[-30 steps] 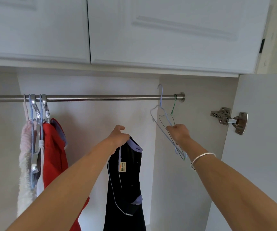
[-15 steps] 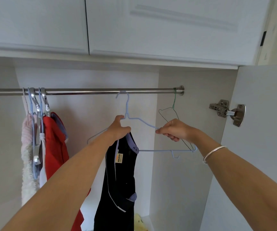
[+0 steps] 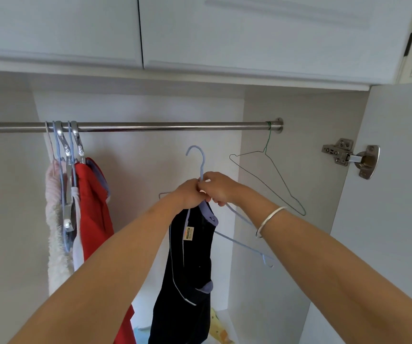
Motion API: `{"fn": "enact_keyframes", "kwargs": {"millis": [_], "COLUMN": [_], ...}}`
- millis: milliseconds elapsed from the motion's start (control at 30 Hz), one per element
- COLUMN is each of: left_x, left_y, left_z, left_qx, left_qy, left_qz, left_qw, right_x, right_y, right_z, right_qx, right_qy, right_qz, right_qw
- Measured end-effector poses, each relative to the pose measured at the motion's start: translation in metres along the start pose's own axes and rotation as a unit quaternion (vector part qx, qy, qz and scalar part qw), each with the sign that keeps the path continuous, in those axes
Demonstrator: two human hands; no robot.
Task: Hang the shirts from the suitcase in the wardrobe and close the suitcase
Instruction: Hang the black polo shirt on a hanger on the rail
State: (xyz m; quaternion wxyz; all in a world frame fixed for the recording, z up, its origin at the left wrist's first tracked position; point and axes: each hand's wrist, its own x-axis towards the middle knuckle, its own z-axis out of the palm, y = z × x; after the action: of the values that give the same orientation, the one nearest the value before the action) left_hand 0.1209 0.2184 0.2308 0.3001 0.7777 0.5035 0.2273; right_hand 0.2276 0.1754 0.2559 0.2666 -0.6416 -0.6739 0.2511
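Observation:
A dark navy shirt (image 3: 187, 264) with a pale blue collar hangs from my left hand (image 3: 187, 193), which grips it at the collar. My right hand (image 3: 218, 187) holds a light blue wire hanger (image 3: 239, 240) at its neck, right against my left hand. The hanger's hook points up, well below the steel wardrobe rail (image 3: 150, 125), and one arm slants down to the right behind the shirt. Both hands meet in front of the open wardrobe. The suitcase is out of view.
A red shirt (image 3: 93, 194) and a pinkish-white garment (image 3: 55, 219) hang at the rail's left on several hangers. An empty green wire hanger (image 3: 272, 175) hangs at the rail's right end. The open door with its hinge (image 3: 351, 157) stands right. Yellow cloth (image 3: 218, 328) lies below.
My right hand took the blue hanger off the rail's right end, carried it left and lowered it. It now meets my left hand at the shirt's collar.

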Motion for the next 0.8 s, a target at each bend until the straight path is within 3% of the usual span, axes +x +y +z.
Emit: {"fn": "enact_keyframes", "kwargs": {"millis": [133, 267, 467, 633, 800], "left_x": [-0.007, -0.006, -0.006, -0.002, -0.001], "left_y": [-0.017, -0.043, -0.067, -0.076, -0.069], "left_z": [-0.009, -0.025, -0.038, -0.046, -0.047], "left_qx": [0.001, -0.017, 0.054, 0.086, 0.096], "left_qy": [0.006, 0.048, 0.102, 0.154, 0.152], "left_qz": [-0.021, -0.083, -0.166, -0.207, -0.225], "left_qw": [1.000, 0.995, 0.979, 0.962, 0.958], "right_x": [0.004, 0.004, -0.004, -0.016, -0.034], "right_y": [0.019, 0.047, 0.061, 0.063, 0.063], "right_z": [0.003, -0.013, -0.055, -0.079, -0.078], "right_qx": [0.000, -0.010, 0.015, -0.033, 0.010], "right_qy": [0.055, 0.118, 0.233, 0.234, 0.170], "right_qz": [0.001, 0.056, 0.089, 0.114, 0.140], "right_qw": [0.998, 0.991, 0.968, 0.965, 0.975]}}
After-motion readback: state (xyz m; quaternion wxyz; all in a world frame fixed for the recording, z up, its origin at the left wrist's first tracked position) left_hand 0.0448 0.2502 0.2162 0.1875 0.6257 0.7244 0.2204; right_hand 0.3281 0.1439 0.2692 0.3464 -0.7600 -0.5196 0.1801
